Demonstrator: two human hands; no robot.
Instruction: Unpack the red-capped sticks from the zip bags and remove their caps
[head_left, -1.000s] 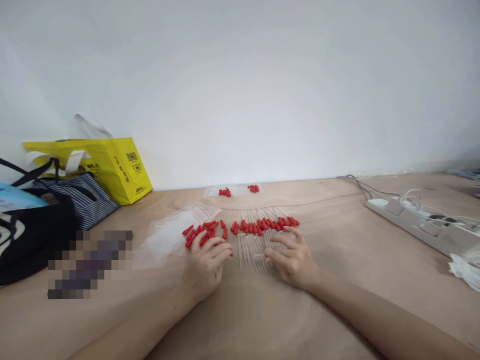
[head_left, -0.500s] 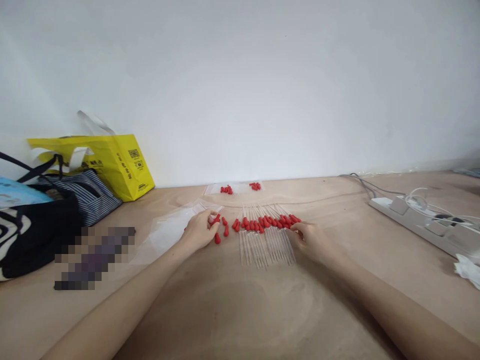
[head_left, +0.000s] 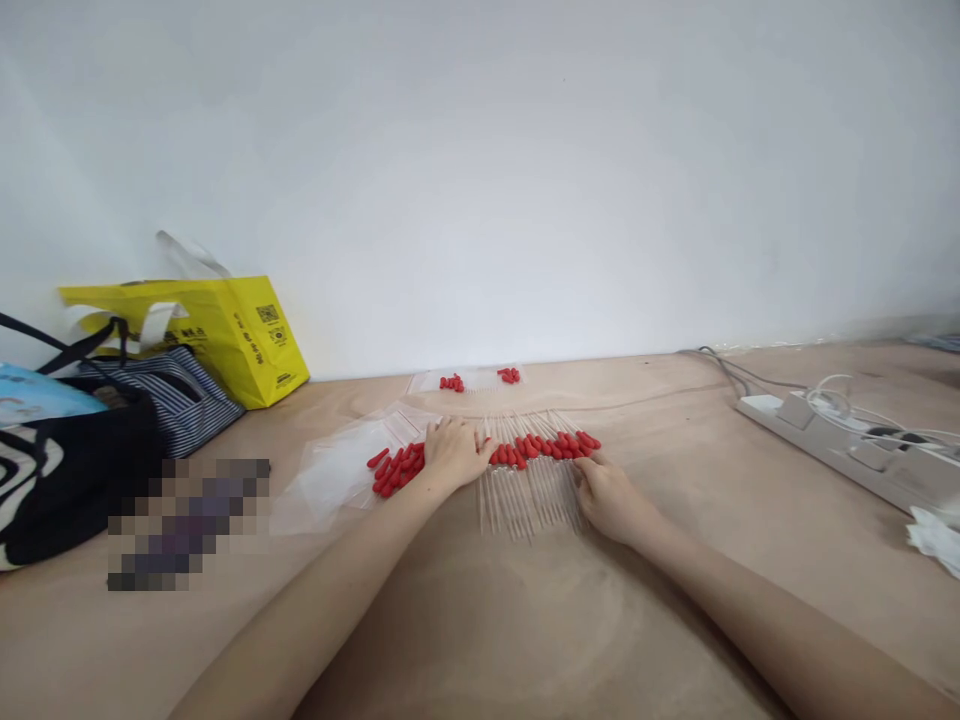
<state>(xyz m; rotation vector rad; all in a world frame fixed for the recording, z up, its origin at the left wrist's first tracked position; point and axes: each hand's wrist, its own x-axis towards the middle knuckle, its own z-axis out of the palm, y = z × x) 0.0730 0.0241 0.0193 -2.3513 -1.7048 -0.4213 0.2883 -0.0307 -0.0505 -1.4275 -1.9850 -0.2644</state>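
Clear slender droppers with red rubber bulbs (head_left: 541, 445) lie in a row, their thin tubes (head_left: 514, 497) pointing toward me and away from the wall. My left hand (head_left: 456, 452) rests palm down at the row's left end, fingers stretched and slightly apart, its thumb beside a red bulb. Part of the row is hidden under it. At the right end, my right hand (head_left: 611, 497) has its fingers curled in against the outermost dropper. What lies between those fingers is hidden. Left of my left hand is a pile of loose red bulbs (head_left: 395, 470).
Clear plastic bags (head_left: 319, 485) lie under and beside the loose bulbs. Near the wall is a bagged group with red bulbs (head_left: 452, 383). A yellow bag (head_left: 255, 340) and a black bag (head_left: 82, 480) stand left. A white power strip (head_left: 847, 455) with cables lies right.
My left hand has moved right, from the loose bulbs to the row's left end, and its fingers have opened out. The loose bulb pile is now uncovered. My right hand has barely shifted.
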